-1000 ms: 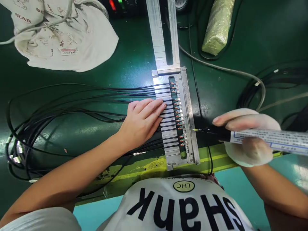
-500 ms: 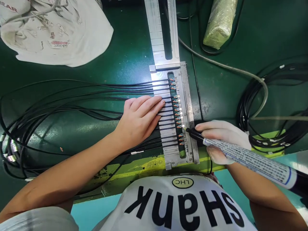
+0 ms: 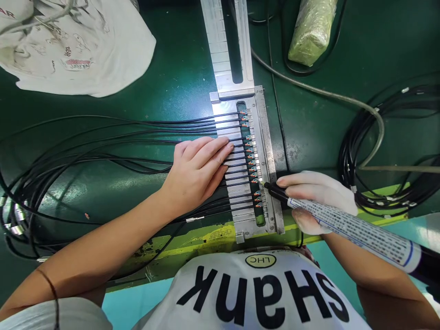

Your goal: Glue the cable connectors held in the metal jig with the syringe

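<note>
My bare left hand (image 3: pixel 195 172) lies over several black cables (image 3: pixel 144 123), fingers stretched out and resting on the slotted metal fixture (image 3: pixel 242 213). The cables sit side by side in its slots, and their stripped ends (image 3: pixel 253 162) show small coloured wires over a long opening. Some cable lengths are hidden under the hand. In my gloved right hand (image 3: pixel 319 195) is a marker pen (image 3: pixel 347 224) with a white printed barrel, held between thumb and fingers. Its narrow tip (image 3: pixel 265 185) points left at the row of cable ends, near the lower part; whether it touches one I cannot tell.
A white printed cloth bag (image 3: pixel 85 50) lies at the upper left. Plastic-wrapped yellowish bundle (image 3: pixel 311 36) stands at the upper right. Coiled black cables (image 3: pixel 350 151) lie on the right, others (image 3: pixel 30 197) on the left. A hinged metal arm (image 3: pixel 220 55) extends away from the fixture.
The whole view has shifted slightly. Both hands keep nearly the same place on the fixture, and the marker pen remains in my right hand.
</note>
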`<state>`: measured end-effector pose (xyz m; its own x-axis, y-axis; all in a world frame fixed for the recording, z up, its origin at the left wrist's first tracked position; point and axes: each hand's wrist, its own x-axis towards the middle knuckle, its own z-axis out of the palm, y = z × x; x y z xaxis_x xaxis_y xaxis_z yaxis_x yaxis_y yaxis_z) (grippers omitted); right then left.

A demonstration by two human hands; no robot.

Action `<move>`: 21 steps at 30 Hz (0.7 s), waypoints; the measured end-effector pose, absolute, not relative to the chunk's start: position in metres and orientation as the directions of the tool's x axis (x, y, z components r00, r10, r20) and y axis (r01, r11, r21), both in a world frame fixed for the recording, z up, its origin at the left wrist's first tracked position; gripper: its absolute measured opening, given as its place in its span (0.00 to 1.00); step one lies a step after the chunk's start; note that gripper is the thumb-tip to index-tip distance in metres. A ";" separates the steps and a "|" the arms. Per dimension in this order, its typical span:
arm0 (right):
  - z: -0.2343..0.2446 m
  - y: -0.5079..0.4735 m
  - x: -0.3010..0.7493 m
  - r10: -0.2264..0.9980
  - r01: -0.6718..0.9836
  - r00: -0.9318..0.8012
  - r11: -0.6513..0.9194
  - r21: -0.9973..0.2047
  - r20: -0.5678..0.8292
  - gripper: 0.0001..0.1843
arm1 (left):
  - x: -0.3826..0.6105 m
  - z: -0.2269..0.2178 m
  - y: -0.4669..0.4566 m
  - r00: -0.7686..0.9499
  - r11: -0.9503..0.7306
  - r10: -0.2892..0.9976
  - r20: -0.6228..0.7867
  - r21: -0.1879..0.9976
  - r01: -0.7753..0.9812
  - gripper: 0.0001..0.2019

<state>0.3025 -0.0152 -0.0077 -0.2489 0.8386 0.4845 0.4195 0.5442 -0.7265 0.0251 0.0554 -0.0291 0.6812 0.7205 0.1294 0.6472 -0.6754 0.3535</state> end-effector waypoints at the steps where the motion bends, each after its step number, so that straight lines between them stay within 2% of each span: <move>1: -0.007 -0.015 0.302 0.839 0.427 -0.246 0.544 -0.722 0.486 0.10 | 0.025 -0.029 0.055 0.681 -0.672 0.723 0.121 0.357 0.649 0.24; 11: -0.005 -0.014 0.300 0.820 0.511 -0.287 0.569 -0.644 0.496 0.08 | 0.025 -0.029 0.056 0.684 -0.677 0.718 0.131 0.363 0.641 0.26; 21: -0.006 -0.016 0.302 0.828 0.480 -0.281 0.559 -0.677 0.485 0.09 | 0.024 -0.031 0.057 0.682 -0.667 0.722 0.114 0.375 0.644 0.27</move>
<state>0.3024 -0.0163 -0.0057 -0.2813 0.8282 0.4848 0.4795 0.5589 -0.6765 0.0241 0.0569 -0.0312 0.6820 0.7224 0.1141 0.6437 -0.6669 0.3753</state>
